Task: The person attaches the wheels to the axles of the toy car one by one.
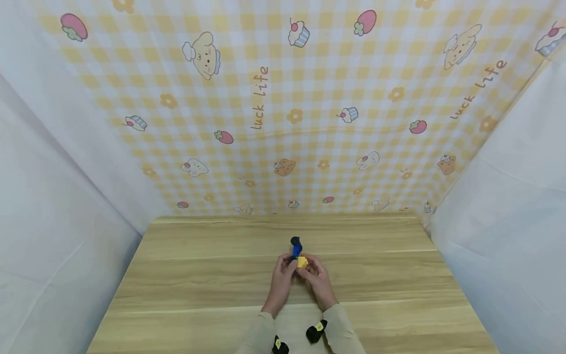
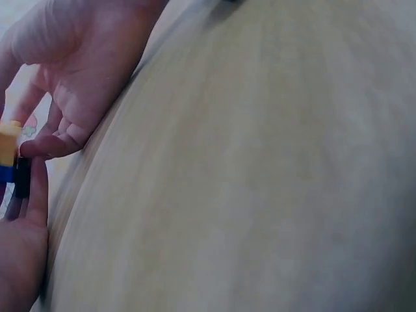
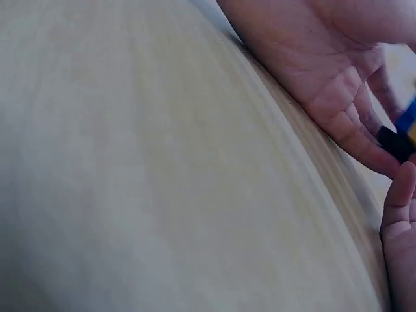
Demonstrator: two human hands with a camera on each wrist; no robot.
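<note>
Both hands meet around a small toy made of blocks (image 1: 297,250) near the middle of the table. The toy has a blue middle, black round parts at its far end and a yellow block (image 1: 302,262) on the near side. My left hand (image 1: 283,281) grips it from the left, thumb on top. From the right, the fingers of my right hand (image 1: 319,279) hold the yellow part. In the left wrist view, a black piece (image 2: 23,177) shows between fingertips beside the yellow and blue. The right wrist view cuts off the toy at its edge, with a black part (image 3: 395,143) visible. Fingers hide its underside.
A wood-grain table (image 1: 199,275) lies under the hands. Behind it hangs a yellow checked cloth (image 1: 292,98) with cartoon prints, and white sheets (image 1: 53,221) close off both sides. Black wrist devices with yellow marks (image 1: 316,332) sit at the sleeves.
</note>
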